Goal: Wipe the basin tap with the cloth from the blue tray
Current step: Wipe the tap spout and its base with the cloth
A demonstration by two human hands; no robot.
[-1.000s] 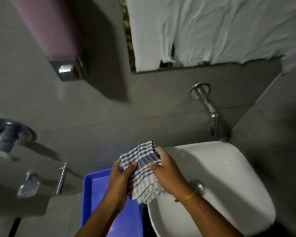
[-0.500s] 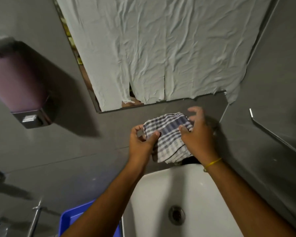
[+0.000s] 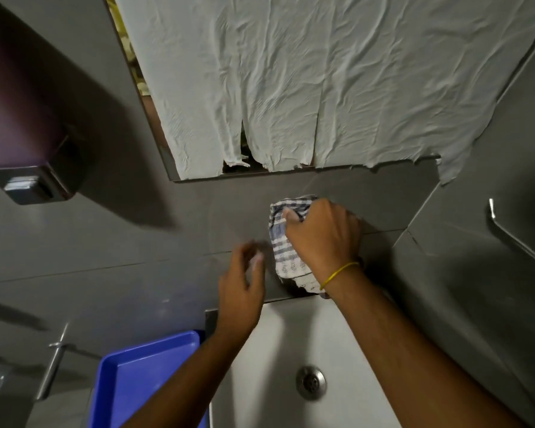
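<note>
My right hand [image 3: 323, 236] is closed around the blue-and-white checked cloth [image 3: 283, 245], which is pressed against the grey wall above the white basin [image 3: 275, 350]. Cloth and hand hide the tap completely. My left hand [image 3: 241, 285] hovers just left of the cloth, blurred, fingers loosely apart and holding nothing. The blue tray [image 3: 142, 375] lies left of the basin, with nothing in the part that shows.
A soap dispenser [image 3: 25, 125] hangs at the upper left. Crumpled white paper [image 3: 322, 81] covers the mirror above. A metal rail [image 3: 519, 245] runs along the right wall. Metal fittings [image 3: 53, 369] stick out at the lower left. The basin drain [image 3: 311, 382] is visible.
My left hand has let go of the cloth and dropped back to the left. My right hand alone now holds the cloth, wrapped where the tap stood.
</note>
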